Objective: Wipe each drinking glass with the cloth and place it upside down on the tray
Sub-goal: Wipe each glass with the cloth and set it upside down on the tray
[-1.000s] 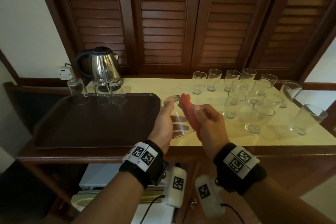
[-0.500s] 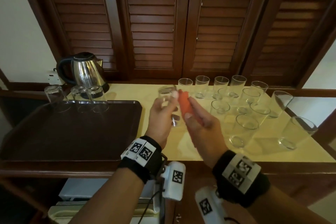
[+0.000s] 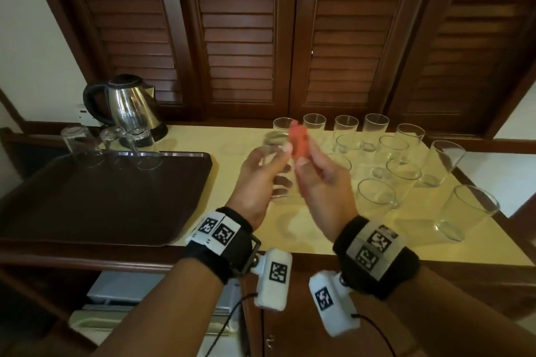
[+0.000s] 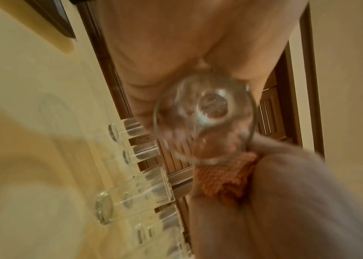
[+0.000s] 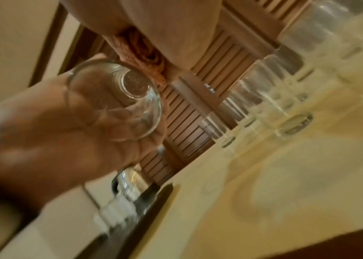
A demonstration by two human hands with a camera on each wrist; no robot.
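Note:
My left hand [image 3: 261, 180] grips a clear drinking glass [image 3: 277, 165] above the counter, base away from me and mouth toward my wrists [image 4: 204, 121] [image 5: 114, 99]. My right hand [image 3: 319, 180] pinches a folded orange cloth [image 3: 298, 142] and holds it against the glass's right side [image 4: 224, 182] [image 5: 142, 52]. A dark brown tray [image 3: 95, 197] lies at the left, with three glasses [image 3: 113, 142] upside down along its far edge. Several more glasses [image 3: 388, 165] stand upright on the yellow counter at the right.
A steel electric kettle [image 3: 127, 107] stands behind the tray at the back left. Dark louvred wooden doors [image 3: 261, 32] close off the back of the counter [image 3: 232, 142]. A cupboard and shelves sit below the counter's front edge.
Both hands lifted the glass and cloth higher and farther from me, and the glass tipped more upright. The head view shifted, so the tray and glasses sit differently in frame.

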